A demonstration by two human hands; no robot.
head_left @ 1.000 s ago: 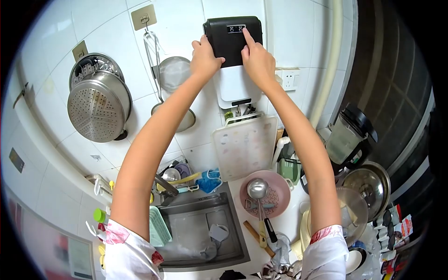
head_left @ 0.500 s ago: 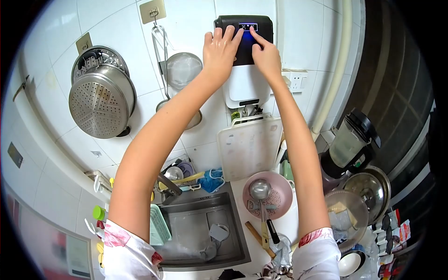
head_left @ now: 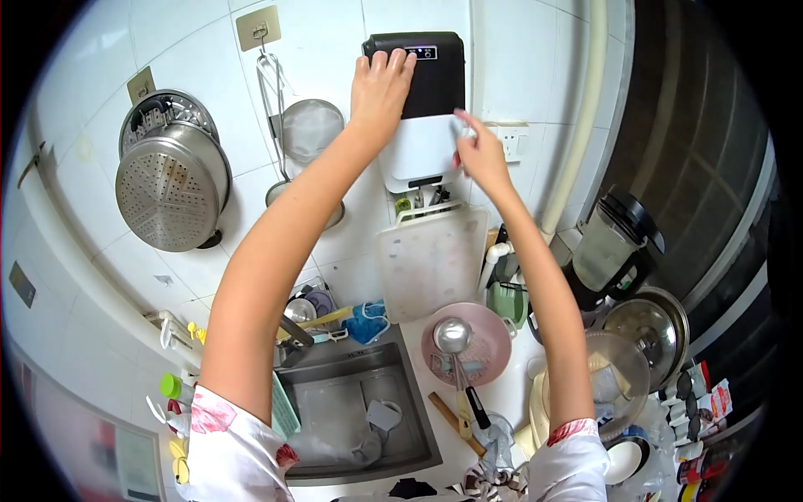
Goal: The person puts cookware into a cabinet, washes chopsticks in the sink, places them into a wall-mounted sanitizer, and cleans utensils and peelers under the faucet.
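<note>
A black-and-white wall-mounted box (head_left: 433, 88) with a small lit panel (head_left: 421, 53) hangs on the tiles. My left hand (head_left: 383, 94) lies against its upper left side, fingers stretched over the black cover beside the panel. Near the right edge of the white lower part is my right hand (head_left: 483, 156), slightly blurred; its index finger points up, the thumb is apart and the other fingers curl in. It holds nothing. Below the box, a white cutting board (head_left: 431, 263) stands upright with handles of other utensils behind it.
A steel sink (head_left: 335, 393) lies below. Right of it are a pink pot (head_left: 493, 335) with a ladle (head_left: 452, 335), a blender (head_left: 606, 251) and pot lids (head_left: 644, 335). A steamer pot (head_left: 171, 192) and strainers (head_left: 309, 130) hang on the left wall.
My right hand has left the lit panel and moved down to the box's lower right edge. My left hand stays on the upper left. The whole view has shifted slightly.
</note>
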